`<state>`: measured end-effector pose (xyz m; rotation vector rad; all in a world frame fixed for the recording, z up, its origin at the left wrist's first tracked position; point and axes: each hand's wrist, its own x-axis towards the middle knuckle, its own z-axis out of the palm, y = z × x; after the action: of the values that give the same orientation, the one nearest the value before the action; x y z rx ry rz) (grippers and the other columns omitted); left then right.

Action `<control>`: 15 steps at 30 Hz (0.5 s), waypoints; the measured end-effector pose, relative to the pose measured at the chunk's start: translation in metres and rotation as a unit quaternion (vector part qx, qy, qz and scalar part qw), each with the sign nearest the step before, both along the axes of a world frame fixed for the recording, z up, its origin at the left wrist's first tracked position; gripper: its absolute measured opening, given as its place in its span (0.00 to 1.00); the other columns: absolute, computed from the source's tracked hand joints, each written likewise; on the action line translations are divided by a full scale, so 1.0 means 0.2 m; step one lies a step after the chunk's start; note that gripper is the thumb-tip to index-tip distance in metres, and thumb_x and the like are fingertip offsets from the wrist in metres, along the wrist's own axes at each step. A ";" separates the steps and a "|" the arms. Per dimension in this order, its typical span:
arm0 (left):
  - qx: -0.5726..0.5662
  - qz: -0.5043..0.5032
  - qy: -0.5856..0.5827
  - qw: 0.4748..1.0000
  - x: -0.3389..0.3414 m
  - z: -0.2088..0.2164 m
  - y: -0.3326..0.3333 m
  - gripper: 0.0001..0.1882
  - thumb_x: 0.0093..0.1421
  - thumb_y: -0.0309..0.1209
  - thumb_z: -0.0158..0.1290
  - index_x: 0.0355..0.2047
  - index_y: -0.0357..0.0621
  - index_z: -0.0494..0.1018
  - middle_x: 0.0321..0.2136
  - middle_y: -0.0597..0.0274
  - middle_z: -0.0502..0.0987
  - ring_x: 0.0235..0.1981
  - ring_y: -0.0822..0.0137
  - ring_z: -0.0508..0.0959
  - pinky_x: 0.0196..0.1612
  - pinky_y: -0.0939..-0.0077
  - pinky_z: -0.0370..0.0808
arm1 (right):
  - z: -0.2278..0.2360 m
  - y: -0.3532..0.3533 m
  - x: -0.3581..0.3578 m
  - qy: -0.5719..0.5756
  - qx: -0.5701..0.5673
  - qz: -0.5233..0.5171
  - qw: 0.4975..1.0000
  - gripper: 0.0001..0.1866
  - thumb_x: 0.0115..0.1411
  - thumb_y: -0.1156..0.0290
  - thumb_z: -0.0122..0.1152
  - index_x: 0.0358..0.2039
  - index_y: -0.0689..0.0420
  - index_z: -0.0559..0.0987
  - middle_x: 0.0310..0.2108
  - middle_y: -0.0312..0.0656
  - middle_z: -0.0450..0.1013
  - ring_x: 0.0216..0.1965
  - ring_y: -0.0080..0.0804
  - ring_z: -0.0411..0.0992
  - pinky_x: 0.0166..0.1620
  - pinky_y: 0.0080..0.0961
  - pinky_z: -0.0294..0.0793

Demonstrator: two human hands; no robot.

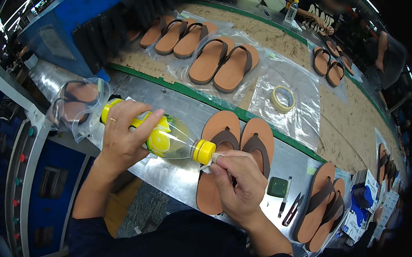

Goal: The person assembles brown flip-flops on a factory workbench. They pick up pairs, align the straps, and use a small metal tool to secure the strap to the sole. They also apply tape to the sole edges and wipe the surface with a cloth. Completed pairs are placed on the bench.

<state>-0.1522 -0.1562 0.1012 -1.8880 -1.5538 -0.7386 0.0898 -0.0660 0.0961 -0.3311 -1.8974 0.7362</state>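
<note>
My left hand (125,133) is wrapped round a clear plastic bottle (178,138) with a yellow cap and a lemon-patterned label. The bottle lies nearly level, its cap pointing right. At the cap, my right hand (240,184) pinches a small whitish cloth (208,167) against it. Beneath my hands, a pair of tan flip-flops (224,123) with dark brown straps rests on the metal bench (169,174). My right hand hides part of this pair.
Right of my hand lie a green block (277,187), a pen (284,198) and dark red snips (292,209), beside another flip-flop pair (319,209). Beyond the green edge, a belt (337,109) carries more flip-flops (222,63) and a tape roll (282,99). Bagged flip-flops (77,103) sit left.
</note>
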 end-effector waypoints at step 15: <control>0.018 0.023 0.087 0.996 -0.11 0.03 -0.06 0.35 0.44 0.30 0.67 0.55 0.57 0.71 0.46 0.61 0.72 0.48 0.59 0.73 0.54 0.58 0.71 | -0.07 -0.07 -0.11 -0.005 -0.034 -0.015 0.999 0.10 0.52 0.81 0.70 0.36 0.65 0.82 0.31 0.46 0.79 0.33 0.38 0.78 0.36 0.27 0.76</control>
<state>-0.1744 -0.1687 0.1078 -1.8325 -1.4602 -0.5618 0.0687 -0.0798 0.0826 -0.4055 -1.8754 0.7827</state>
